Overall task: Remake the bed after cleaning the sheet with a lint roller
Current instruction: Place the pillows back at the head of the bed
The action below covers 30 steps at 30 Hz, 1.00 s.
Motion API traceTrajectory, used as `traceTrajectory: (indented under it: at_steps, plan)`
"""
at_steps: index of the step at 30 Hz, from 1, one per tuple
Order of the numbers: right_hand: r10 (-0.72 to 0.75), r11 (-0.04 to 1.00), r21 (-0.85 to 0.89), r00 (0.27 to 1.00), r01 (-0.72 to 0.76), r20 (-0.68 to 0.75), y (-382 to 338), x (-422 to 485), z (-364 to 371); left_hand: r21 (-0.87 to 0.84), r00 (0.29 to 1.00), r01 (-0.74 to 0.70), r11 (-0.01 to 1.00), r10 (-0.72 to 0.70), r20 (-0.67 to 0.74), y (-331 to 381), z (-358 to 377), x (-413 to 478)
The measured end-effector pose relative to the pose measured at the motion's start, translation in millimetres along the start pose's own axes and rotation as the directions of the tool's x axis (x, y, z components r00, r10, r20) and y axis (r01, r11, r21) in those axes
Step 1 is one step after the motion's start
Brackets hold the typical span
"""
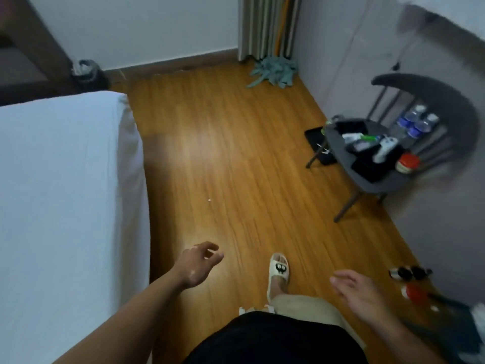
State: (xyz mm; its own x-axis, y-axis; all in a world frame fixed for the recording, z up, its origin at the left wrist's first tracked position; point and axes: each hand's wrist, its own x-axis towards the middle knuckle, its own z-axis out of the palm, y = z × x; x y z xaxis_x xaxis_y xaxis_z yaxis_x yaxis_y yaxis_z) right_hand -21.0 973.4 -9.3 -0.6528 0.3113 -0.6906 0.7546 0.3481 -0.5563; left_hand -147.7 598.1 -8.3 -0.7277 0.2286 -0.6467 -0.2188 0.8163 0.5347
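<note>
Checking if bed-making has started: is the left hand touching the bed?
Apart. The head view shows floor between the left hand and the bed.

No text can be read. Water bottles (417, 122) on the chair (367, 179), well right of the bed (65, 193): blue labels, lettering too blurred to read. Black mat (319, 145) on the floor, right of the bed: white mark, unreadable. Slipper (279, 269), right of the bed: cartoon eyes only.

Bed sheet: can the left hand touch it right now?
Probably yes. The left hand holds nothing and hovers close beside the hanging edge of the white bed sheet. Only bare wooden floor shows between them, so a short sideways reach looks enough.
</note>
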Motion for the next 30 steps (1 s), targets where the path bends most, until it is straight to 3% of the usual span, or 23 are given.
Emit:
traceTrajectory:
  at_steps: [6,9,13,16,19,24,27,30]
  plan:
    - [-0.24,0.869,-0.363,0.927,0.337,0.287,-226.1,155.1,-10.3,-0.296,0.956,0.241,0.924,-0.279,-0.093,5.7,-71.5,46.5]
    - [-0.347,0.757,-0.415,0.85,0.504,0.397,-355.5,222.1,2.8,-0.467,0.909,0.272,0.841,-0.384,-0.162,6.0,-113.9,81.3]
    - [-0.448,0.683,-0.403,0.785,0.609,0.429,-498.7,298.6,34.2,-0.591,0.883,0.248,0.767,-0.43,-0.187,6.2,-189.9,162.4]
    - [-0.417,0.703,-0.404,0.799,0.585,0.433,-568.0,350.8,54.4,-0.617,0.887,0.252,0.746,-0.432,-0.161,-3.5,-262.7,234.0]
    - [-0.354,0.762,-0.417,0.858,0.495,0.371,-615.6,391.7,66.4,-0.546,0.908,0.253,0.799,-0.391,-0.151,-4.7,-358.5,298.0]
    - [-0.256,0.823,-0.448,0.932,0.35,0.257,-696.1,460.4,87.1,-0.481,0.896,0.151,0.863,-0.325,-0.301,7.6,-546.6,386.8]
    - [-0.189,0.825,-0.486,0.952,0.287,0.241,-756.8,519.9,107.9,-0.552,0.87,0.089,0.829,-0.335,-0.363,-0.7,-639.1,445.3]
    - [-0.208,0.789,-0.511,0.931,0.34,0.299,-843.3,584.8,142.8,-0.622,0.839,0.099,0.777,-0.401,-0.368,-20.4,-704.8,498.6]
